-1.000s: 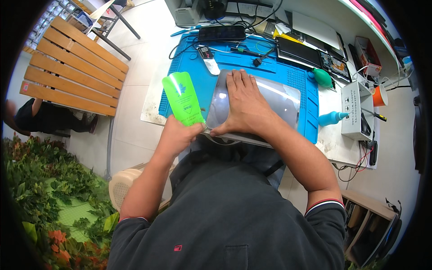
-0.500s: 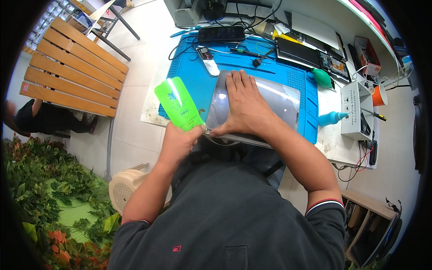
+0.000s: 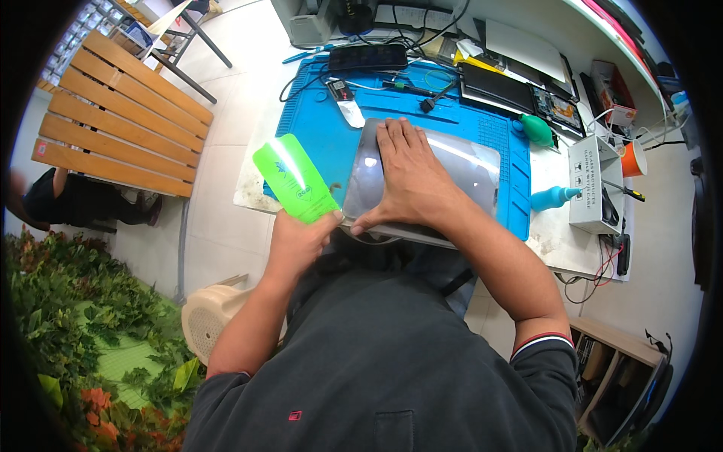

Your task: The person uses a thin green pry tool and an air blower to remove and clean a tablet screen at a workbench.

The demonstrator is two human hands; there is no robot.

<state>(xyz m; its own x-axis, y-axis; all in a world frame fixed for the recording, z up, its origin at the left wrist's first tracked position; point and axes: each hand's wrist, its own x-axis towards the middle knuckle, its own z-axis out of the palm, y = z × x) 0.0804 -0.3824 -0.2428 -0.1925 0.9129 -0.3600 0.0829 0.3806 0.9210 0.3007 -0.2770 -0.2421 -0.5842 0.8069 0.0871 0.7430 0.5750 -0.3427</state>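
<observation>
My left hand (image 3: 299,242) is closed on the lower end of a bright green, glossy flat plastic piece (image 3: 294,177) with rounded corners and dark printing. It leans up and to the left, its lower end near the corner of a grey, glossy tablet-like panel (image 3: 474,169). My right hand (image 3: 416,175) lies flat on that panel, fingers stretched away from me and thumb out along the near edge. The panel rests on a blue work mat (image 3: 320,132) at the front of the table. Whether the green piece touches the panel's corner I cannot tell.
Beyond the panel lie a dark phone (image 3: 367,56), a small black-and-silver packet (image 3: 345,104), cables and tools. A green rubber blower (image 3: 535,129), a light-blue bottle (image 3: 553,198) and a white box (image 3: 595,184) stand right. A beige stool (image 3: 211,320) is at lower left.
The green piece has tipped slightly further left and down at its upper end, still in my left hand. My right hand remains flat on the panel.
</observation>
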